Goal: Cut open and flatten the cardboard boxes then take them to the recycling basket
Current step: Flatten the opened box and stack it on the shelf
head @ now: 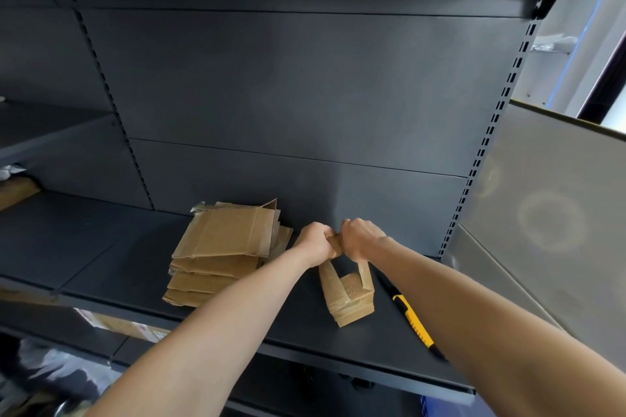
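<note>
Left hand (316, 242): grip closed on the top edge of the small taped box, knuckles toward me, touching the right hand.
Right hand (360, 237): grip closed on the same top edge, from the other side; both fists meet above the box.
Small taped box (349, 296): on the dark shelf (101, 247), between the stack and the knife. Its top looks pulled up into two taped flaps that run to my fists; the lower body is wrapped in glossy tape and not yet flat.
Flattened stack (220, 254): several opened boxes lying in a loose pile just left of my hands, top sheet slightly lifted at its far corner.
Utility knife (415, 318): yellow and black, lying on the shelf just right of the box, partly under my right forearm. I cannot tell if the blade is out.
Step, as I judge it: tearing or spreading the top open by hand.
Risk 1: tape holds, the cardboard rips unevenly; cause, pulling where a cut is needed.
Risk 2: forearm drags the knife off the shelf's front edge.
Risk 3: a sudden release knocks my left elbow into the stack.
Recycling basket: not in view.
</note>
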`<state>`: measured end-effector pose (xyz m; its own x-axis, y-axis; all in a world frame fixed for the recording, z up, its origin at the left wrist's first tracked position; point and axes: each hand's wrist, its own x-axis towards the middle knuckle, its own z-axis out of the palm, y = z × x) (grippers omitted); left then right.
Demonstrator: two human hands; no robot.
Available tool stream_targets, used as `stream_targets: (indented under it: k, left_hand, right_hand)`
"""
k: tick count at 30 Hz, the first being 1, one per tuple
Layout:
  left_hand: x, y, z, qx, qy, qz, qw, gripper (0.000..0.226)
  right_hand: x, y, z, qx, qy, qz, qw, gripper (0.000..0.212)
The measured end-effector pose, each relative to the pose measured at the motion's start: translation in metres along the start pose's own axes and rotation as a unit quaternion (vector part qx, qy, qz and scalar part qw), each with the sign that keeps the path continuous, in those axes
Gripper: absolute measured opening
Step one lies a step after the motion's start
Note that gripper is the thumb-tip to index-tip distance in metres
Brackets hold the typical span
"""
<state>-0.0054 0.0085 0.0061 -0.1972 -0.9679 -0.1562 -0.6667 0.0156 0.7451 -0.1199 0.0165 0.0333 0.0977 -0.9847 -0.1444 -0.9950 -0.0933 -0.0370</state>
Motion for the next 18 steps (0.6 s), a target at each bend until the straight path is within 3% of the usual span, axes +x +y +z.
stream_targets:
  k: [5, 9, 14, 18]
  left_hand:
    - [0.000, 0.009, 0.007, 0.048, 0.029, -0.013, 0.998, 0.007]
    - [0.006, 0.015, 0.008, 0.084, 0.032, -0.003, 0.996, 0.003]
    - [0.014, 0.000, 0.009, 0.097, 0.044, -0.003, 0.994, 0.038]
    - [0.021, -0.012, 0.007, 0.084, 0.057, -0.009, 0.995, 0.039]
  right_hand:
    - [-0.007, -0.004, -0.004, -0.003, 0.016, 0.022, 1.000, 0.023]
    - [-0.006, 0.001, 0.004, 0.073, 0.020, 0.087, 0.993, 0.019]
    - [0.002, 0.012, 0.012, 0.290, 0.048, 0.205, 0.933, 0.018]
    - [0.012, 0.019, 0.001, 0.372, 0.054, 0.206, 0.903, 0.028]
